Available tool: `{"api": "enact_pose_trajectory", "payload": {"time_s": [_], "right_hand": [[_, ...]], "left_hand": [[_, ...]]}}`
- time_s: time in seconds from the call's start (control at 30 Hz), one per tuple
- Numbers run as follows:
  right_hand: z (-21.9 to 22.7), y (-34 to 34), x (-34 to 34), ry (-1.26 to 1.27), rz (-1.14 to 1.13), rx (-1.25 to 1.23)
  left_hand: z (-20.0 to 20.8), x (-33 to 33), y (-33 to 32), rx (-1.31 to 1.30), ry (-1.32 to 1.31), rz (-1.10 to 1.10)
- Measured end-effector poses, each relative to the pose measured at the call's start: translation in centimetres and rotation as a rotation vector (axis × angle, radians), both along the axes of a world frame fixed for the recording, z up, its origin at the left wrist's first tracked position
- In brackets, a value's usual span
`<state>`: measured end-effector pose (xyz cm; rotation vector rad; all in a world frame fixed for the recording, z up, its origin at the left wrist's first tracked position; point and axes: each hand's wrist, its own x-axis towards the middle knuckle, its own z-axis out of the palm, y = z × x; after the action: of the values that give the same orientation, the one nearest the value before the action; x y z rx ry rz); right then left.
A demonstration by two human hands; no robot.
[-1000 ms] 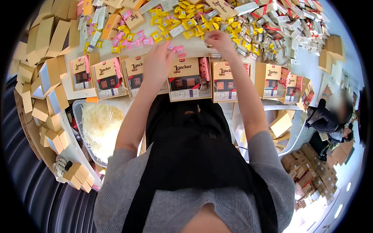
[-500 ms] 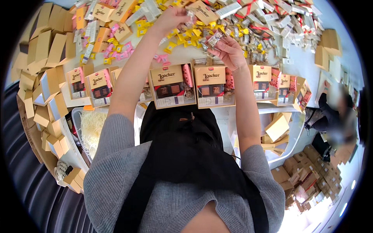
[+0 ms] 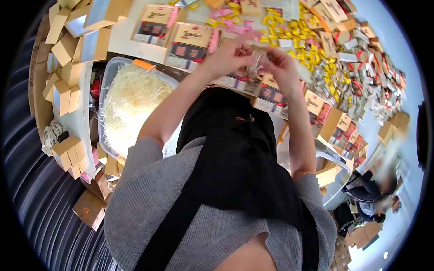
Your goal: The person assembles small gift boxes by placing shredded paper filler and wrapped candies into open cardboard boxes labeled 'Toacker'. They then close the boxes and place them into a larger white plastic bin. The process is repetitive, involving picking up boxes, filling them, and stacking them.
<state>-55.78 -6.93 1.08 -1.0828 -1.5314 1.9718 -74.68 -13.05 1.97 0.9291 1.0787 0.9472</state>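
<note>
Both my hands meet over the row of open gift boxes (image 3: 190,43). Between them is a small bunch of clear-wrapped sweets (image 3: 257,62), blurred by motion. My right hand (image 3: 284,67) is closed around the bunch from the right. From the left, my left hand (image 3: 231,56) has its fingertips on the same sweets, some of its fingers smeared. Each gift box in the row holds a cream packet, a dark chocolate pack and a pink packet. My hands and wrists hide part of the boxes beneath them.
Yellow-wrapped sweets (image 3: 300,43) and red-ribboned packets (image 3: 361,72) pile up on the far right. Empty cardboard boxes (image 3: 97,43) stack at the left. A clear tub of pale shredded filler (image 3: 131,99) stands below them. Another person (image 3: 375,187) is at the right.
The view has turned toward the left, showing more of the filler tub. My hands, apart over the sweets pile before, have come together nearer me above the boxes, bringing the wrapped sweets along.
</note>
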Motion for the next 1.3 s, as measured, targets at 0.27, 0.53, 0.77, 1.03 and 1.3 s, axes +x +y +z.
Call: {"api": "enact_pose_trajectory", "payload": {"time_s": [0.27,0.53,0.77,1.03,1.3], "right_hand": [[-3.2,-9.4,-9.4,-0.235,-0.213,0.152],[-6.4,-6.8,-14.3,-0.472,-0.096,0.823],[-8.9,-5.9,-15.1,-0.650,0.038,1.037],[-8.3,-5.9,-14.6,-0.721,0.037,1.123],[-7.6,-5.8,-15.2,-0.851,0.217,1.172]], "left_hand": [[-5.0,-8.4,-12.9,-0.216,-0.551,0.635],[-10.5,-10.7,-9.5,-0.042,-0.131,0.650],[-12.4,-11.1,-8.0,0.136,0.344,0.315],[-10.6,-12.2,-6.6,0.522,1.132,-0.036],[-13.0,-10.0,-6.4,0.457,0.833,0.204]]}}
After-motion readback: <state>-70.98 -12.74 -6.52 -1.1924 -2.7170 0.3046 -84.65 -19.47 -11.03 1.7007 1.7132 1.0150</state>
